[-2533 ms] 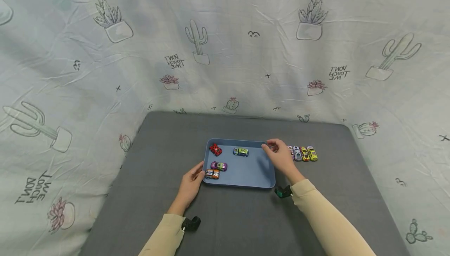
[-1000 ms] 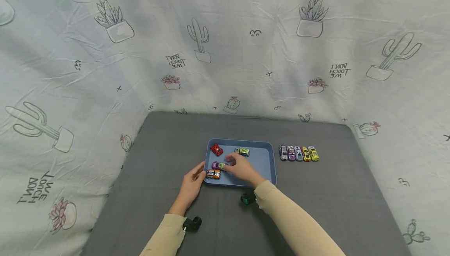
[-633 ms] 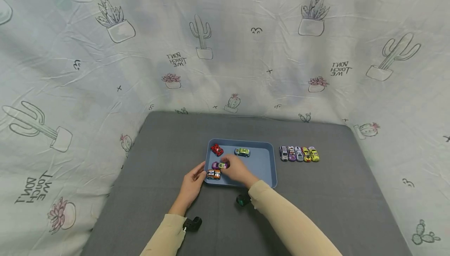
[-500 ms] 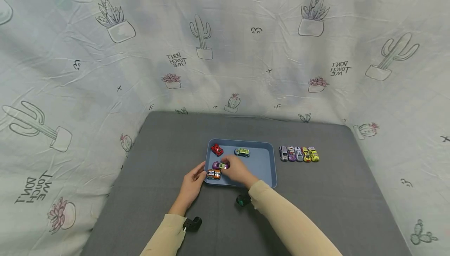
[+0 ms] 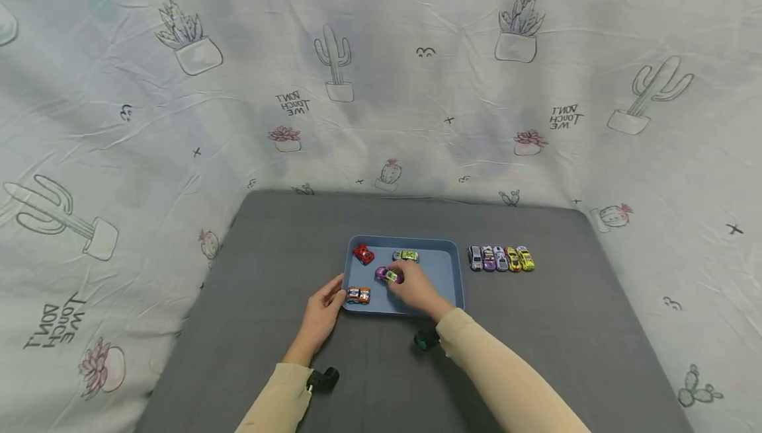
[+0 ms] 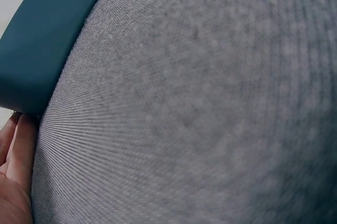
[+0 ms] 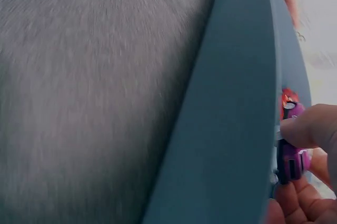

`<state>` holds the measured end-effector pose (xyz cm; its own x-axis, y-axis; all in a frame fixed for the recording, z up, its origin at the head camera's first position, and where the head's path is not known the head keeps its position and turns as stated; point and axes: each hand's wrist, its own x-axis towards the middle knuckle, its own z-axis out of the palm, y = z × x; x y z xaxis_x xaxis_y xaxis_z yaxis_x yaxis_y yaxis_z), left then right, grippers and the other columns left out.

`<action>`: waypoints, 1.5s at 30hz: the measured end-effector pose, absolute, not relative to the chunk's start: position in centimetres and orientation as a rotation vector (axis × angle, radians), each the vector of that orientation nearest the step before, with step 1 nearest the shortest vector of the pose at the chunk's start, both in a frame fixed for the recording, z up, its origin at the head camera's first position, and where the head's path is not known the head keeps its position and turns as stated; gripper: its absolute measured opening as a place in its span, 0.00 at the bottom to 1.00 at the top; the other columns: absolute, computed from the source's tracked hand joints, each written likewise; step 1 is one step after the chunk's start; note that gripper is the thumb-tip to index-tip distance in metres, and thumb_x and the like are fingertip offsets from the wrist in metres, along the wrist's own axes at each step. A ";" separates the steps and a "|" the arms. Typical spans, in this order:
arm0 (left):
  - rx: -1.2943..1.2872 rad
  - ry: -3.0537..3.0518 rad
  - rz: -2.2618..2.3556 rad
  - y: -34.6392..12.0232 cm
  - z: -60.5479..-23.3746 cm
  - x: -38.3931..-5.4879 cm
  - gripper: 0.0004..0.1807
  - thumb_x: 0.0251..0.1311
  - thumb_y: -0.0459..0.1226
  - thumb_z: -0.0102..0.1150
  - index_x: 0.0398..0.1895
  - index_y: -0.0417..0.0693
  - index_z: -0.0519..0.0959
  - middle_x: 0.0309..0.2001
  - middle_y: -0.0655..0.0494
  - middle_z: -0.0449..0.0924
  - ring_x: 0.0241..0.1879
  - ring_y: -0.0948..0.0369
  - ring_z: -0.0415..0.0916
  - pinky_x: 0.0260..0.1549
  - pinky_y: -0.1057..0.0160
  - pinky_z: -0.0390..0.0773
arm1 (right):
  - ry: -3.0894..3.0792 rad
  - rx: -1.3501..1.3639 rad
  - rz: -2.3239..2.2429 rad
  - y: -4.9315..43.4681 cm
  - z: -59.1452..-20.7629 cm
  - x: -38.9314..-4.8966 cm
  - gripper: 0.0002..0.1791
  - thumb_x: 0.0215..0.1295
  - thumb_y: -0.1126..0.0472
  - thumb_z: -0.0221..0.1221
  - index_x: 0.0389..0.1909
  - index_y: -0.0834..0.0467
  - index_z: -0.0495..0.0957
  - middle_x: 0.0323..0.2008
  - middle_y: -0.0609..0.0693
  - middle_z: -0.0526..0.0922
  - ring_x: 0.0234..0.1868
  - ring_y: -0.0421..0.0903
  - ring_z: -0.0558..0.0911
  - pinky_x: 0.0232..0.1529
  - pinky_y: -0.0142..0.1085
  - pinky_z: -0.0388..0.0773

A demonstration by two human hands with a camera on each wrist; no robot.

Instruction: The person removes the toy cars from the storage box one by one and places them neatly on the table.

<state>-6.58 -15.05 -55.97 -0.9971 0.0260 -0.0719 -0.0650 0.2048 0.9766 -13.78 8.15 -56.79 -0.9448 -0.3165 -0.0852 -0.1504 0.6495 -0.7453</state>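
Observation:
My right hand (image 5: pixel 415 287) pinches a purple and green toy car (image 5: pixel 387 275) above the middle of the blue tray (image 5: pixel 417 313). In the right wrist view the thumb presses on one side of the purple toy car (image 7: pixel 296 162), and fingers lie on the other. At the tray's left edge, my left hand (image 5: pixel 320 317) rests with its fingertips against the wall. The left wrist view has its fingers (image 6: pixel 22 150) straight beside the tray corner (image 6: pixel 39 50). Inside the tray are a red toy car (image 5: pixel 364 254), an orange and white one (image 5: pixel 358 295) and a green one (image 5: pixel 407 256), partly behind the right hand.
Right of the tray, several toy cars (image 5: pixel 501 259) stand side by side in a row on the grey cloth-covered table (image 5: pixel 286 235). A printed curtain (image 5: pixel 381 76) hangs along the back and both sides.
From above the row at right, my right hand has come left into the tray and taken the purple car, shifting it right and away from the orange one. One more car stands visible in the row.

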 end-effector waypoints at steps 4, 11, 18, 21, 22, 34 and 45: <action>-0.043 2.384 1.931 -15.0 -55.9 -6.6 0.23 0.71 0.35 0.51 0.68 0.42 0.68 0.62 0.39 0.71 0.62 0.47 0.69 0.60 0.47 0.68 | 2.677 -0.324 -1.283 9.9 -56.0 -14.0 0.22 0.61 0.67 0.63 0.57 0.63 0.75 0.47 0.54 0.77 0.42 0.45 0.76 0.42 0.39 0.76; -0.059 2.396 1.920 -15.0 -55.9 -6.7 0.23 0.71 0.35 0.52 0.68 0.43 0.69 0.62 0.40 0.71 0.61 0.49 0.69 0.60 0.47 0.68 | 2.750 -0.172 -1.388 13.3 -54.5 -14.3 0.23 0.63 0.62 0.62 0.59 0.61 0.74 0.45 0.54 0.73 0.43 0.47 0.73 0.39 0.40 0.75; -0.060 2.405 1.924 -15.3 -57.2 -7.1 0.23 0.71 0.37 0.52 0.68 0.45 0.69 0.63 0.40 0.71 0.61 0.49 0.69 0.59 0.47 0.69 | 2.785 -0.013 -1.460 16.3 -53.7 -14.7 0.25 0.64 0.61 0.61 0.62 0.63 0.71 0.48 0.57 0.70 0.45 0.50 0.70 0.40 0.41 0.71; -0.082 2.420 1.933 -15.4 -58.8 -7.5 0.23 0.71 0.39 0.53 0.68 0.51 0.71 0.62 0.45 0.73 0.61 0.52 0.70 0.59 0.48 0.69 | 2.788 0.051 -1.494 17.6 -53.8 -14.7 0.25 0.65 0.61 0.61 0.62 0.63 0.70 0.47 0.58 0.69 0.45 0.50 0.71 0.39 0.40 0.72; -0.083 2.428 1.937 -15.5 -59.4 -7.7 0.23 0.71 0.40 0.53 0.67 0.52 0.71 0.62 0.46 0.73 0.61 0.53 0.70 0.59 0.49 0.70 | 2.788 0.071 -1.508 18.1 -53.8 -14.7 0.25 0.65 0.61 0.61 0.62 0.64 0.70 0.47 0.58 0.69 0.45 0.50 0.71 0.39 0.40 0.73; -0.099 2.424 1.962 -15.3 -59.4 -7.9 0.22 0.70 0.38 0.54 0.66 0.51 0.72 0.60 0.47 0.75 0.59 0.54 0.72 0.58 0.51 0.71 | 2.766 0.376 -1.658 21.9 -56.3 -13.1 0.27 0.64 0.62 0.61 0.63 0.65 0.69 0.47 0.60 0.72 0.43 0.49 0.71 0.38 0.34 0.72; -0.060 2.434 1.907 -14.8 -56.5 -7.1 0.23 0.71 0.34 0.52 0.67 0.42 0.69 0.62 0.40 0.71 0.61 0.48 0.70 0.58 0.49 0.70 | 2.740 0.573 -1.691 22.9 -58.6 -11.0 0.24 0.62 0.65 0.61 0.58 0.68 0.70 0.42 0.62 0.77 0.38 0.48 0.73 0.32 0.28 0.71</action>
